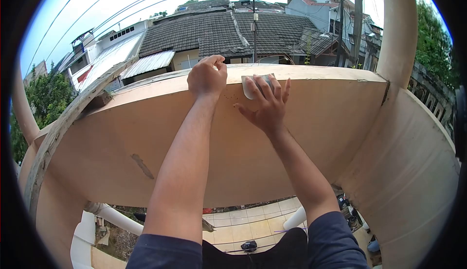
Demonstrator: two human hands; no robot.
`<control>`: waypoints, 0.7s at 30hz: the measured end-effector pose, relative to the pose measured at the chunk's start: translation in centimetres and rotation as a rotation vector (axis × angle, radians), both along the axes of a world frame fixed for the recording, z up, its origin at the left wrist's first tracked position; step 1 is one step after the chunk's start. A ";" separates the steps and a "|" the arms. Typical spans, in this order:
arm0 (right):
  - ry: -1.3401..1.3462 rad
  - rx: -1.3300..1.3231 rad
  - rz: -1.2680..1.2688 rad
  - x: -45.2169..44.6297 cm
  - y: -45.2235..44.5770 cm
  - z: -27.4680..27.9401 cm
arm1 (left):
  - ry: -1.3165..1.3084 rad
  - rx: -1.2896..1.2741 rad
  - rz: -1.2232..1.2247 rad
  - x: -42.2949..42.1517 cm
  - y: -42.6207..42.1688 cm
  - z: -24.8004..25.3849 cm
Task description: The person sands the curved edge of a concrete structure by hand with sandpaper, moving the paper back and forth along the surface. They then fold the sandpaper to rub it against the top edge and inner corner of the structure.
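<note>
Across the upper face of a peach-painted wall (pixel 311 137), my right hand (pixel 270 106) presses a thin pale sheet (pixel 249 89) that looks like sandpaper, its fingers over it. A greenish patch of the sheet shows between the fingers. Small dark specks mark the paint just left of that hand. My left hand (pixel 207 77) is curled closed at the wall's top edge, its back towards me. Whatever lies inside its fingers, if anything, is hidden.
A weathered beam (pixel 73 111) slopes down at the left, near a wooden block (pixel 98 99). A round column (pixel 398 30) rises at the right. Far below lies a tiled floor (pixel 253 218) with a dark bundle (pixel 249 246). Tiled roofs (pixel 189 33) and overhead wires lie beyond.
</note>
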State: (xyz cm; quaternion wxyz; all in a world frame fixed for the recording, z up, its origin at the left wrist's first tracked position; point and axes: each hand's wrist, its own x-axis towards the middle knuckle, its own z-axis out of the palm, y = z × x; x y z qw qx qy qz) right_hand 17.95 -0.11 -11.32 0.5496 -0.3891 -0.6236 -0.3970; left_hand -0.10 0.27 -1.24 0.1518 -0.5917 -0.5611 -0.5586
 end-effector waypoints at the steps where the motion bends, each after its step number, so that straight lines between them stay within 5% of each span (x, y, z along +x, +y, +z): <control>1: -0.039 0.012 0.042 0.0 0.0 0.2 | -0.001 -0.001 -0.003 0.1 0.3 -0.2; 21: 0.010 -0.014 -0.077 4.6 2.9 0.4 | 0.021 0.066 0.020 0.0 0.1 -0.2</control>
